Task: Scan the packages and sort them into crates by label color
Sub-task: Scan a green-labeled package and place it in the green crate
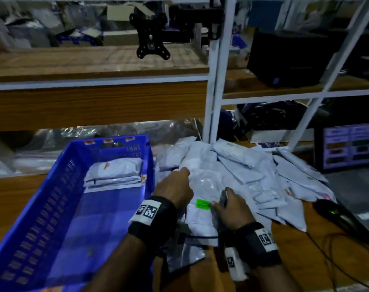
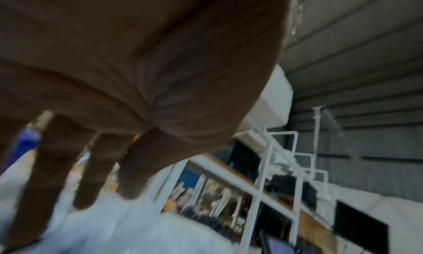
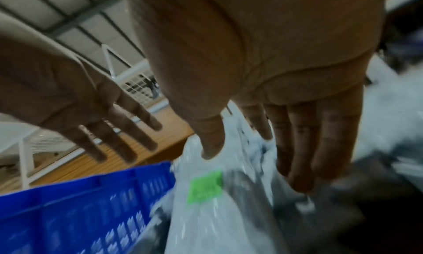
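Note:
A white plastic package (image 1: pixel 202 186) with a green label (image 1: pixel 203 204) lies on top of a pile of white packages (image 1: pixel 253 165) on the wooden table. My left hand (image 1: pixel 184 175) rests on its far left edge with the fingers straight. My right hand (image 1: pixel 221 199) lies flat on the package just right of the green label (image 3: pixel 204 186), fingers straight (image 3: pixel 297 158). In the right wrist view my left hand (image 3: pixel 114 140) hovers spread open above the blue crate (image 3: pixel 80 203). The blue crate (image 1: pixel 116 140) on the left holds a few white packages (image 1: pixel 114 173) with orange labels.
A black handheld scanner (image 1: pixel 335 211) with a green light lies at the table's right edge, its cable trailing forward. A lit monitor (image 1: pixel 347 146) stands behind it. White shelf posts (image 1: pixel 213 91) and wooden shelves rise behind the pile.

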A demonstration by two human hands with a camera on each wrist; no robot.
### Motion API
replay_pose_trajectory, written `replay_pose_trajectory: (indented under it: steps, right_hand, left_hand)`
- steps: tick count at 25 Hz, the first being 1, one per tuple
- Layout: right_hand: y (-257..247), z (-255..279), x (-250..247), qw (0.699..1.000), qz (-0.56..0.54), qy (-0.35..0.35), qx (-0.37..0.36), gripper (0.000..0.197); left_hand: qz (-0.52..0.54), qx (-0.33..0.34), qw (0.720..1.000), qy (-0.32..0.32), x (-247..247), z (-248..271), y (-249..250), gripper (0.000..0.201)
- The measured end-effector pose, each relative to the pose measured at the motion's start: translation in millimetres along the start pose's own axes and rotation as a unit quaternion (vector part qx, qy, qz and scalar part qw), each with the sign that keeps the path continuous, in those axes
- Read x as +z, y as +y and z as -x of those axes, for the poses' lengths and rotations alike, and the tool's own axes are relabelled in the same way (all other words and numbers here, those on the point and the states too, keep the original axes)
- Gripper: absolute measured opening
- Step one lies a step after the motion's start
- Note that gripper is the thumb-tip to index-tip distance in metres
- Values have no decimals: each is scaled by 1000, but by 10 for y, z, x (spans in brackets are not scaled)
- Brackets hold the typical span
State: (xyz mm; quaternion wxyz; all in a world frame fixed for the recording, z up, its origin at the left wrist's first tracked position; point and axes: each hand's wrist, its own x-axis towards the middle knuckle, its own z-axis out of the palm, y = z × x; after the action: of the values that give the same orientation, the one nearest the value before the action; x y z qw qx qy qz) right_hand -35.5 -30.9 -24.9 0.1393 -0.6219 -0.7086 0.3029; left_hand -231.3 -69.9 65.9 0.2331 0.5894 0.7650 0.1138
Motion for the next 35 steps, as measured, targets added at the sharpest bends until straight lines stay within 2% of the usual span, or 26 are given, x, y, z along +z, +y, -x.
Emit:
replay_pose_trajectory:
  steps: [3, 6, 7, 9, 11, 14, 16, 17, 18, 19, 20, 21, 22, 23, 24, 25, 26, 28, 29, 31, 33, 34, 35]
  right_hand:
    - [136, 12, 77, 998, -42, -8, -37, 43]
    - [199, -23, 71, 996, -67, 3, -52, 30]
    - [208, -27, 49, 996, -74, 1, -58, 36]
    - [197, -3, -40, 993, -92, 15, -79, 46]
    - [207, 24, -138, 988, -121, 26, -87, 47]
    - [263, 66, -301, 981, -181, 31, -66, 38]
    - [265, 156, -448, 969, -237, 40, -47, 28]
    - [270, 227, -525, 962, -264, 55, -44, 35]
    - [261, 313, -607, 957, -273, 85, -40, 53]
    - [244, 409, -688, 951, -270, 138, -50, 81]
    - [207, 526, -790, 949, -233, 200, -75, 103]
    - [184, 633, -883, 947, -157, 256, -116, 115]
    - [197, 699, -946, 944, -50, 287, -156, 114]
    - [232, 718, -983, 936, 56, 294, -183, 103]
    - [299, 722, -1005, 933, 126, 273, -199, 85]
    - [377, 693, -1004, 936, 138, 246, -211, 64]
    - [487, 661, -1003, 942, 114, 230, -215, 43]
    - [675, 622, -1002, 947, 36, 235, -216, 13]
    - [792, 594, -1009, 949, -8, 237, -207, 7]
    - [991, 547, -1057, 952, -133, 220, -164, 17]
    - [1162, 480, -1150, 937, -264, 193, -122, 17]
    - [1251, 437, -1212, 928, -303, 187, -115, 16]
    - [1319, 413, -1250, 919, -330, 180, -118, 15]
  left_hand:
    - [-43, -83, 993, -75, 465, 34, 113, 43]
    - [-20, -137, 987, -85, 773, 60, 100, 44]
    - [-1, -139, 987, -77, 844, 46, 72, 47]
    - [57, -137, 988, -50, 889, 35, 28, 52]
    - [126, -130, 983, -9, 849, 90, 33, 45]
    - [211, -61, 974, 49, 739, 201, 70, 27]
    - [260, -14, 964, 52, 664, 264, 101, 19]
    - [271, 7, 961, 58, 631, 291, 131, 18]
    - [259, 23, 963, 74, 598, 311, 162, 17]
    - [226, 41, 969, 93, 550, 340, 210, 17]
    - [174, 57, 976, 115, 504, 364, 271, 18]
    - [110, 76, 982, 134, 451, 393, 350, 21]
    - [44, 95, 984, 141, 398, 421, 444, 23]
    - [-7, 111, 984, 139, 338, 450, 544, 24]
    - [-53, 127, 982, 132, 320, 464, 634, 25]
    - [-82, 147, 976, 135, 291, 483, 726, 24]
    - [-100, 164, 970, 146, 299, 493, 813, 24]
    - [-105, 175, 955, 216, 357, 508, 936, 32]
    - [-84, 162, 949, 257, 395, 512, 1007, 44]
    - [22, 115, 938, 327, 502, 484, 1112, 76]
    - [170, 80, 932, 310, 655, 398, 1183, 98]
    - [245, 78, 927, 272, 755, 327, 1223, 98]
    - [311, 80, 920, 224, 847, 273, 1255, 87]
